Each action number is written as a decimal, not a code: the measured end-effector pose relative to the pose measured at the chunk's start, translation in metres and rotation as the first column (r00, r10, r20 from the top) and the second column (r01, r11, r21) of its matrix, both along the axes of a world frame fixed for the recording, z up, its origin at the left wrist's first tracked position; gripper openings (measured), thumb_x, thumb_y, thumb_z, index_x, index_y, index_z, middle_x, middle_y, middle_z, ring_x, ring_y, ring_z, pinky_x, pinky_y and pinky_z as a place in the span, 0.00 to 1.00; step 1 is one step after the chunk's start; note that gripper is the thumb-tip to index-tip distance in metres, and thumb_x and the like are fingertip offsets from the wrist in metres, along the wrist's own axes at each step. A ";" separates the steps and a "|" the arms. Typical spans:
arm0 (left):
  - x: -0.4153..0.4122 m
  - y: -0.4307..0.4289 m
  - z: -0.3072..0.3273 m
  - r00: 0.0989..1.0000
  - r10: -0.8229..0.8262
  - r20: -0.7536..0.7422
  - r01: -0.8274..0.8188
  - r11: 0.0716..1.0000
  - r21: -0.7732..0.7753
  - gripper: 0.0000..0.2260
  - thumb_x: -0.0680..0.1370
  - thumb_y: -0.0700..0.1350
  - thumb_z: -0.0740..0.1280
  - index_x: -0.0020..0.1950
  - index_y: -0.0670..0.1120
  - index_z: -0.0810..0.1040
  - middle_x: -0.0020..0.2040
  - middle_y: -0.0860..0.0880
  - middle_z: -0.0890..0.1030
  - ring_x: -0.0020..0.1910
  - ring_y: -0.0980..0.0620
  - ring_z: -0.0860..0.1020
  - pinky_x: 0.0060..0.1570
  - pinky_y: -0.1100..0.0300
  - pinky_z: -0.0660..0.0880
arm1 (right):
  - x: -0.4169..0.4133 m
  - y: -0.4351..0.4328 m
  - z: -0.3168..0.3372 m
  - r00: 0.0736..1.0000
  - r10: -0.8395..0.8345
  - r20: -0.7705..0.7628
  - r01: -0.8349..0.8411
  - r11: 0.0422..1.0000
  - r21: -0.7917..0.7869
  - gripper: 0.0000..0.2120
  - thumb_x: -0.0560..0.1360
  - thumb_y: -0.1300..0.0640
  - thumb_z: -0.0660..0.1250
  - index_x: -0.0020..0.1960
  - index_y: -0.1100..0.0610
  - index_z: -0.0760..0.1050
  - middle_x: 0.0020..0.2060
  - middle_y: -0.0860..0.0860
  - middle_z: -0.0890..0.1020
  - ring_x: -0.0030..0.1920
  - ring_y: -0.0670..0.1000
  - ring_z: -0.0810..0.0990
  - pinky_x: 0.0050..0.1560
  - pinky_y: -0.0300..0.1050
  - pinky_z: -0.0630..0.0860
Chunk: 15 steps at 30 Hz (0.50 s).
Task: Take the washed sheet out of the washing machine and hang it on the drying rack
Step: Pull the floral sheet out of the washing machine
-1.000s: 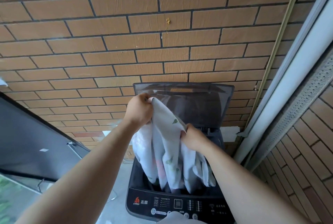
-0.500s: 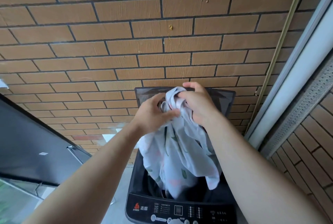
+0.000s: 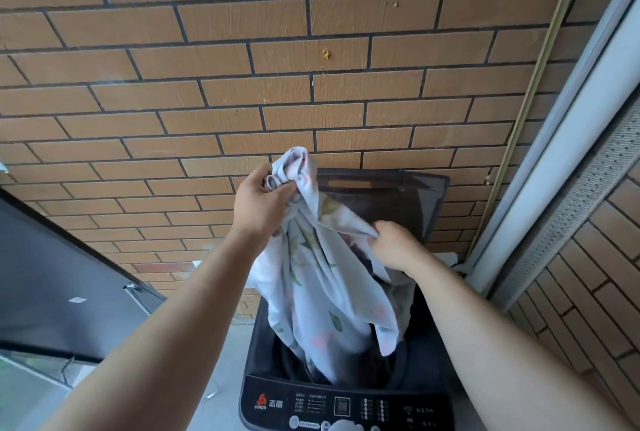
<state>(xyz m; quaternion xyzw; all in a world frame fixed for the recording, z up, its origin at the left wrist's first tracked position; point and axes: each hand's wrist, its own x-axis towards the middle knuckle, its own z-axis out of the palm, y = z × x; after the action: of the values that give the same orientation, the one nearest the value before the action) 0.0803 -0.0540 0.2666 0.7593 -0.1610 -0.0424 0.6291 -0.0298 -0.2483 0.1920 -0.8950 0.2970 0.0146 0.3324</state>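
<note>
Gripping a bunched top fold of the pale floral sheet (image 3: pixel 322 278), the left hand (image 3: pixel 261 203) holds it high, while the right hand (image 3: pixel 394 243) pinches an edge lower. The sheet's lower end hangs inside the open-lidded washing machine (image 3: pixel 346 406) drum.

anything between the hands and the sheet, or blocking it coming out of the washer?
Nothing visible: the left hand and right hand both grip the sheet; its lower end hangs in the open washing machine, lid raised behind. The drying rack is not in view.
</note>
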 end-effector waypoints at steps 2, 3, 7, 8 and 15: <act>0.004 -0.001 -0.003 1.000 0.024 -0.010 -0.024 1.000 -0.003 0.05 0.75 0.43 0.69 0.49 0.51 0.80 0.42 0.45 0.83 0.36 0.48 0.79 0.22 0.59 0.72 | 0.002 -0.006 0.014 0.986 -0.117 0.119 0.101 0.987 0.129 0.09 0.79 0.56 0.56 0.47 0.55 0.73 0.41 0.54 0.78 0.41 0.56 0.79 0.36 0.51 0.80; 0.006 -0.002 -0.004 0.999 0.031 -0.015 -0.031 0.999 -0.010 0.05 0.74 0.42 0.69 0.49 0.51 0.80 0.42 0.46 0.83 0.36 0.48 0.79 0.25 0.57 0.74 | 0.002 -0.007 0.023 0.966 -0.175 0.190 0.134 0.969 0.208 0.09 0.79 0.57 0.55 0.48 0.55 0.74 0.42 0.54 0.79 0.42 0.56 0.79 0.36 0.51 0.81; 0.012 -0.005 -0.007 0.999 0.031 -0.024 -0.032 0.999 -0.015 0.05 0.74 0.42 0.69 0.48 0.50 0.80 0.44 0.45 0.83 0.37 0.49 0.79 0.34 0.51 0.77 | 0.005 0.001 0.057 0.854 -0.239 0.461 0.131 0.958 0.254 0.07 0.79 0.54 0.60 0.48 0.57 0.73 0.38 0.52 0.76 0.39 0.52 0.74 0.37 0.45 0.69; 0.013 -0.005 -0.008 0.999 0.041 -0.024 -0.042 0.999 -0.019 0.05 0.74 0.42 0.69 0.48 0.50 0.79 0.44 0.45 0.83 0.37 0.49 0.79 0.33 0.52 0.77 | 0.004 0.003 0.062 0.837 -0.231 0.496 0.112 0.960 0.257 0.06 0.77 0.53 0.64 0.48 0.56 0.72 0.38 0.50 0.76 0.38 0.50 0.73 0.36 0.44 0.67; 0.024 0.002 -0.010 0.952 0.297 -0.075 -0.304 0.947 -0.106 0.06 0.75 0.40 0.65 0.51 0.43 0.77 0.43 0.45 0.80 0.34 0.51 0.75 0.19 0.67 0.69 | -0.010 -0.022 0.036 0.967 -0.068 0.247 0.124 0.968 -0.216 0.22 0.72 0.69 0.63 0.60 0.49 0.71 0.51 0.49 0.74 0.43 0.52 0.75 0.37 0.44 0.72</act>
<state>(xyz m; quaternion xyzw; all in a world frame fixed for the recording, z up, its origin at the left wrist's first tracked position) 0.1040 -0.0517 0.2567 0.7355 -0.0273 0.0415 0.6757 -0.0402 -0.2700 0.2279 -0.9072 0.2981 -0.1434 0.2601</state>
